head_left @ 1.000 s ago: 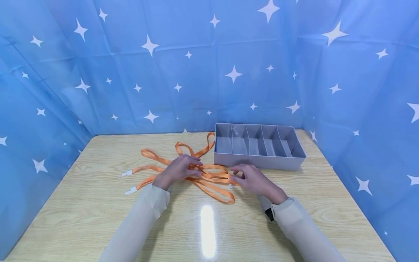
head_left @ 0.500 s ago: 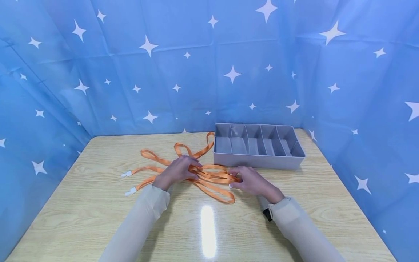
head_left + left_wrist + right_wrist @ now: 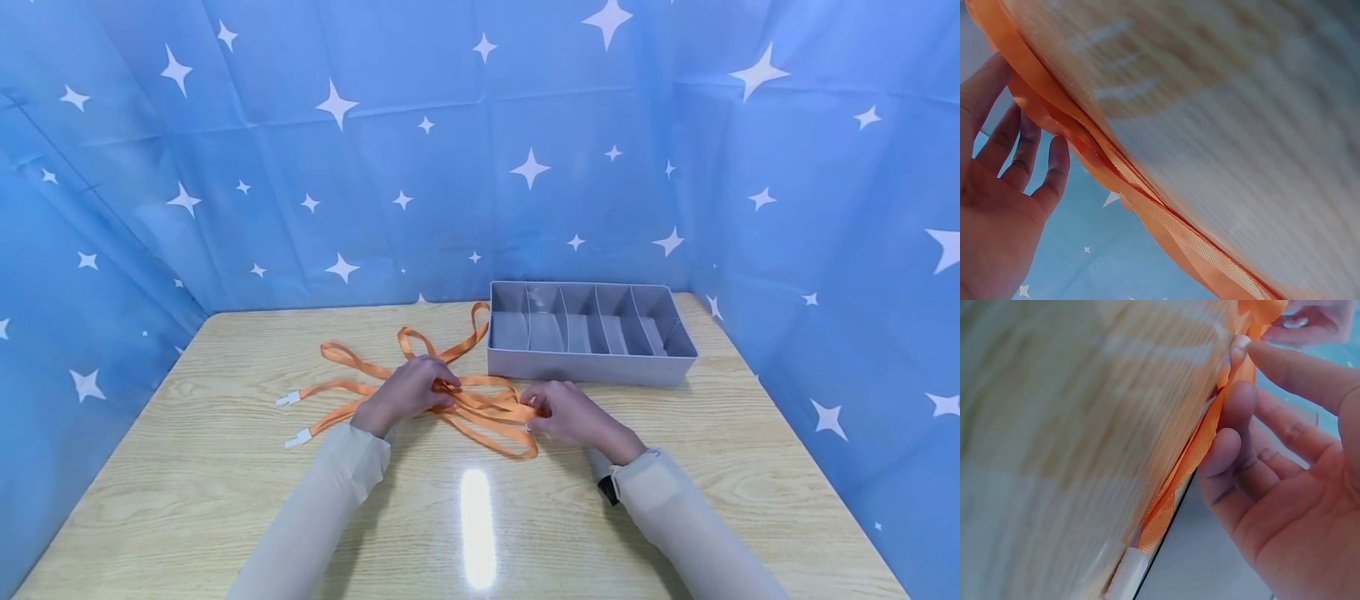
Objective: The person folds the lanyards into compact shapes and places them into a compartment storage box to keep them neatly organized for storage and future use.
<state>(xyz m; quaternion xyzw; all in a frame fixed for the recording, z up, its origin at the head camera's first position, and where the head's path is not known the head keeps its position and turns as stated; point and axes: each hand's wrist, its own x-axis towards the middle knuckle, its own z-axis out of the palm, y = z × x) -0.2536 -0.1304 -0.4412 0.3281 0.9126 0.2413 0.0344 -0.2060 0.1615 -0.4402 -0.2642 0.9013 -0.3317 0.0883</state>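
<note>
Several orange lanyards [image 3: 498,413] lie in a loose tangle on the table, their flat straps looping outward. At the left end, two white plastic clips [image 3: 288,399] stick out. My left hand [image 3: 408,390] rests on the middle of the tangle; in the left wrist view its fingers [image 3: 1019,165] reach fairly straight to the straps' edge. My right hand [image 3: 572,415] holds the right end of the bundle between thumb and curled fingers [image 3: 1222,450]. A white piece [image 3: 1127,573] sits on a strap end below that hand in the right wrist view.
A grey box [image 3: 592,367] with several side-by-side compartments stands behind the right hand, near the table's [image 3: 187,467] back edge. One lanyard loop [image 3: 481,312] touches its left side. A blue curtain [image 3: 375,167] with white stars surrounds the table at the back and sides.
My right hand's thumb and fingers have closed on the right ends of the straps and drawn slightly left, bunching them. The left hand has barely moved.
</note>
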